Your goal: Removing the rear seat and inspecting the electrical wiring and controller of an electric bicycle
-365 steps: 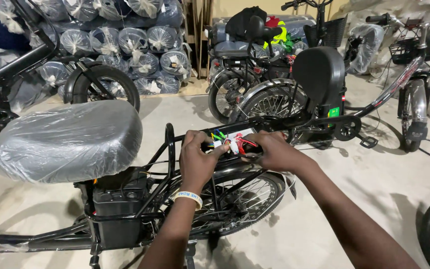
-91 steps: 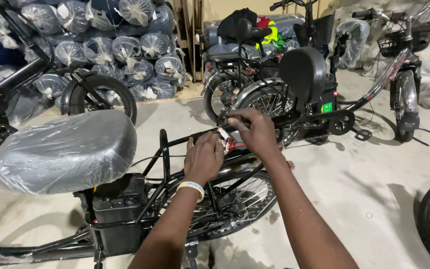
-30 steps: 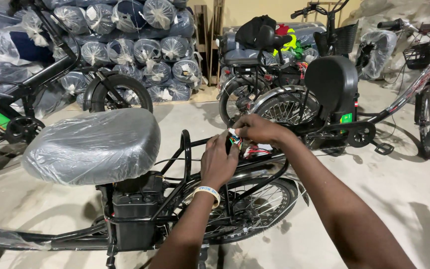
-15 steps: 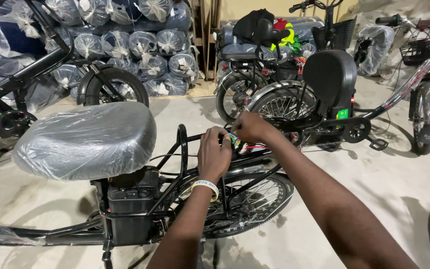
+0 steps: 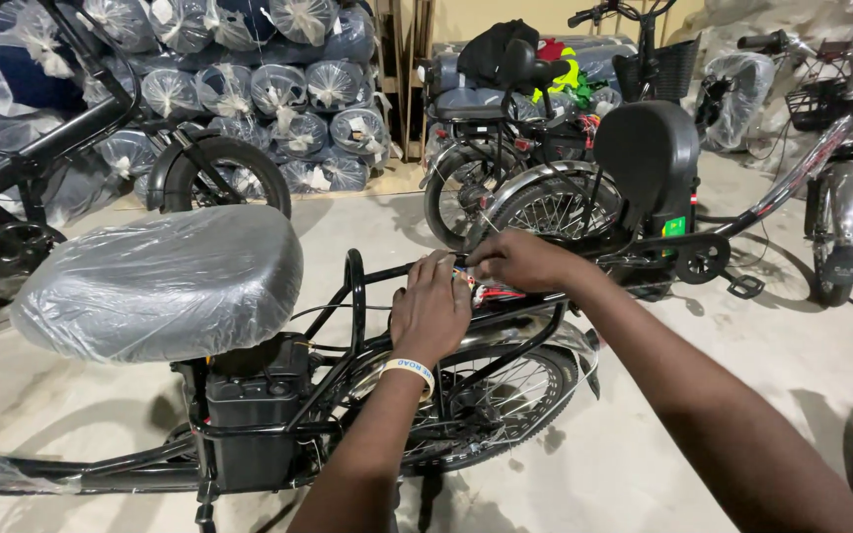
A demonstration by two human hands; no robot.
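**Working the wire bundle on the rear rack**

Pinching at a small cluster of red and white wiring (image 5: 486, 292), the right hand (image 5: 517, 262) sits at the middle of the black rear rack (image 5: 555, 314), its fingers drawn together on something among the wires; exactly what they grip is hidden by the hand itself. The left hand (image 5: 430, 314) lies palm-down just beside it, toward the saddle end of the rack, fingers curled over the same bundle and pressing it to the rail; whether they close round a wire cannot be told. A pale wristband (image 5: 409, 369) circles that wrist.

The plastic-wrapped saddle (image 5: 160, 281) stands at the front end of the rack, with the black battery box (image 5: 257, 395) below it and the rear wheel (image 5: 491, 405) under the hands.

Doing this well seems to call for the left hand to steady the bundle while the right makes small, careful fingertip moves, keeping loose leads clear of the spokes beneath and avoiding any sharp tug on the thin cable (image 5: 333, 308) running toward the saddle.

Other parked bicycles (image 5: 565, 188) and wrapped rolls (image 5: 278, 89) stand well apart behind.
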